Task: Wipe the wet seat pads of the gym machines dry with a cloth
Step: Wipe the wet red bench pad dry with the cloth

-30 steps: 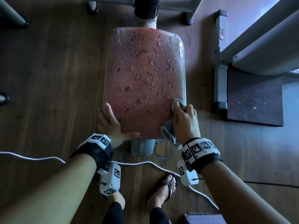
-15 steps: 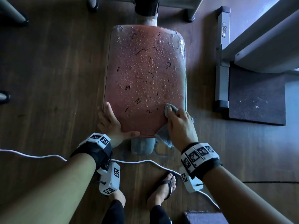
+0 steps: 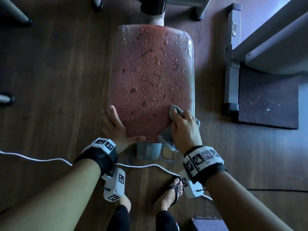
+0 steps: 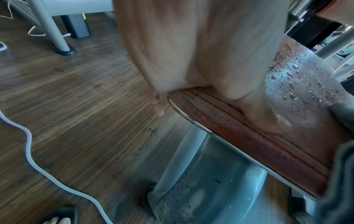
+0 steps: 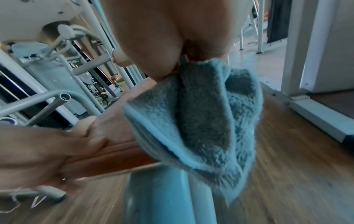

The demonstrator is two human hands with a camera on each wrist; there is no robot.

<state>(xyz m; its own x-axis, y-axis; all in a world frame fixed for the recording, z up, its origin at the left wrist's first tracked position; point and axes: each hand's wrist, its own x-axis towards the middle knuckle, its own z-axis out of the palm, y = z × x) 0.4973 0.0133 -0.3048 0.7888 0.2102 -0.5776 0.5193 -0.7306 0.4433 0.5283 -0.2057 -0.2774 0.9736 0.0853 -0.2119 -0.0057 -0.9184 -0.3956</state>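
Note:
The red seat pad [image 3: 150, 72] fills the middle of the head view, beaded with water drops and dark squiggly marks. My left hand [image 3: 116, 127] grips its near left corner, thumb along the front edge, fingers curled under the side [image 5: 57, 144]. My right hand [image 3: 183, 125] holds a grey-blue cloth [image 3: 166, 139] bunched under its fingers and presses it on the pad's near right part. The loose end of the cloth [image 5: 201, 121] hangs over the pad's front edge. The strip of pad nearest me looks duller, with few drops.
A grey post [image 3: 148, 150] carries the pad above a wooden floor. A white cable [image 3: 50, 160] snakes across the floor by my sandalled feet [image 3: 171, 192]. A grey machine frame [image 3: 231, 64] and dark mat [image 3: 266, 97] stand right; machine legs [image 3: 16, 14] at the far left.
My right hand has slid the cloth a little to the left across the pad's near part. The left hand has kept its grip on the corner.

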